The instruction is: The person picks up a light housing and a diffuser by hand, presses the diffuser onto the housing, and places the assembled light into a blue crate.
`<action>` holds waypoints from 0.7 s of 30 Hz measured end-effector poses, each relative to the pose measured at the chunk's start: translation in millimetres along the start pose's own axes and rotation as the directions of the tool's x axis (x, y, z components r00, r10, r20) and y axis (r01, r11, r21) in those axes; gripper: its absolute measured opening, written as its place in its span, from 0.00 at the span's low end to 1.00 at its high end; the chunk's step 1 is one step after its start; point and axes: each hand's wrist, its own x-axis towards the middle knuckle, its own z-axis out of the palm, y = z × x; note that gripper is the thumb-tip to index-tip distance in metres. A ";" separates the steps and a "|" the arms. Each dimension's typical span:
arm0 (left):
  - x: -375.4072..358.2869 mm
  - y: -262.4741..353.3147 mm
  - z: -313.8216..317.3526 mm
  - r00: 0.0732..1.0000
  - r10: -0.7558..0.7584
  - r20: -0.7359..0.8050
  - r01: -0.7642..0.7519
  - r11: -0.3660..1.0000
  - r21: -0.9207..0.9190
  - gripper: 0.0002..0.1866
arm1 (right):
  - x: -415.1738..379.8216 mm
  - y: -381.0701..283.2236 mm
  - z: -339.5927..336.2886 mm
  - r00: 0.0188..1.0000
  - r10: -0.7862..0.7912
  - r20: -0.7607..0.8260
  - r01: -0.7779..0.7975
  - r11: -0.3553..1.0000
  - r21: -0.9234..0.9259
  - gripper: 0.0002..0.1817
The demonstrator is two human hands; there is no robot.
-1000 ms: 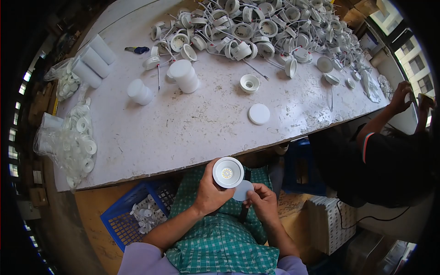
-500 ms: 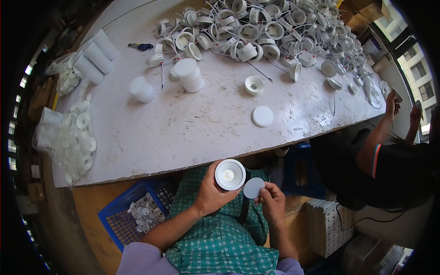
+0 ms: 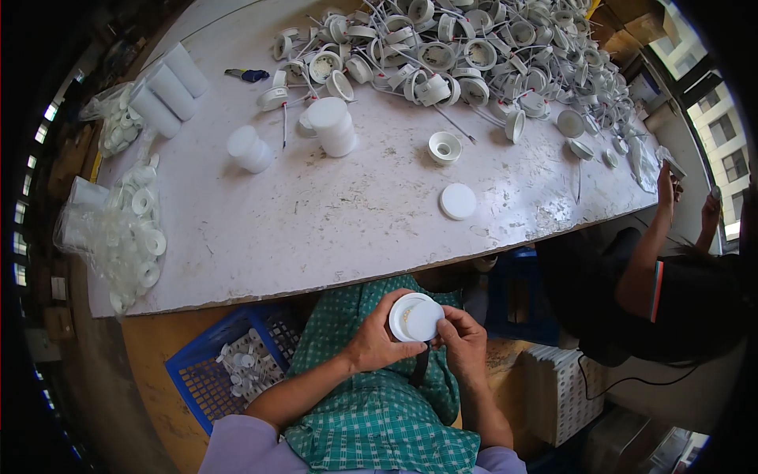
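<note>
My left hand (image 3: 374, 340) is wrapped round a white round lamp housing (image 3: 397, 314), held over my lap with its open face up. Between the fingers of my right hand (image 3: 462, 340) is a flat white disc (image 3: 425, 321). The disc lies over the right part of the housing's opening, and yellowish LED dots show at its left edge. On the table beyond my hands are another white disc (image 3: 458, 201) and a white ring-shaped housing (image 3: 444, 148).
Many wired housings (image 3: 436, 55) are heaped at the table's (image 3: 316, 237) back. Disc stacks (image 3: 332, 126), white rolls (image 3: 170, 88), bagged rings (image 3: 142, 229) and a cutter (image 3: 247, 75) lie leftward. A blue basket (image 3: 189, 375) stands below; a co-worker (image 3: 679, 292) is at right.
My right hand has brought the disc leftward onto the housing, partly covering its opening. The housing has shifted slightly down and right. The co-worker's hands have moved a little.
</note>
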 end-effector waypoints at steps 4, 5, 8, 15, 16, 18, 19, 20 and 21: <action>0.8 -3.5 -3.1 1.000 0.018 0.003 -0.019 0.996 0.083 0.44 | 0.0 3.4 3.6 0.999 -0.045 0.000 0.045 0.998 -0.053 0.14; 1.0 -3.8 -3.6 1.000 0.019 0.006 -0.019 0.996 0.082 0.44 | 0.2 4.7 3.9 0.999 -0.048 0.008 0.048 0.998 -0.046 0.15; 1.4 -5.2 -4.7 0.999 0.034 0.005 -0.034 0.996 0.080 0.42 | 1.0 7.4 4.1 1.000 -0.010 0.002 0.010 1.000 -0.001 0.15; 1.7 -10.6 -5.4 1.000 0.022 -0.006 -0.021 0.998 0.058 0.36 | 4.1 8.8 8.3 0.996 0.084 -0.032 -0.082 0.995 0.061 0.15; 1.7 -10.0 -5.5 1.000 0.008 -0.012 -0.007 0.997 0.072 0.35 | 4.5 8.9 8.6 0.995 0.096 -0.035 -0.093 0.994 0.057 0.15; 1.8 -14.6 -5.3 1.000 -0.012 -0.012 0.012 0.999 0.041 0.35 | 5.6 9.7 8.6 0.994 0.107 -0.038 -0.105 0.993 0.053 0.14; 1.8 -16.8 -5.1 0.999 -0.031 -0.012 0.031 0.999 0.009 0.35 | 6.3 10.7 8.3 0.992 0.119 -0.043 -0.117 0.992 0.054 0.14; 1.8 -17.7 -5.2 0.999 -0.032 -0.012 0.032 0.999 0.009 0.35 | 6.5 11.3 8.3 0.990 0.132 -0.047 -0.129 0.990 0.056 0.14; 1.6 -18.4 -5.4 0.999 -0.036 -0.016 0.036 0.999 0.020 0.34 | 6.6 11.2 8.7 0.990 0.132 -0.048 -0.130 0.990 0.056 0.14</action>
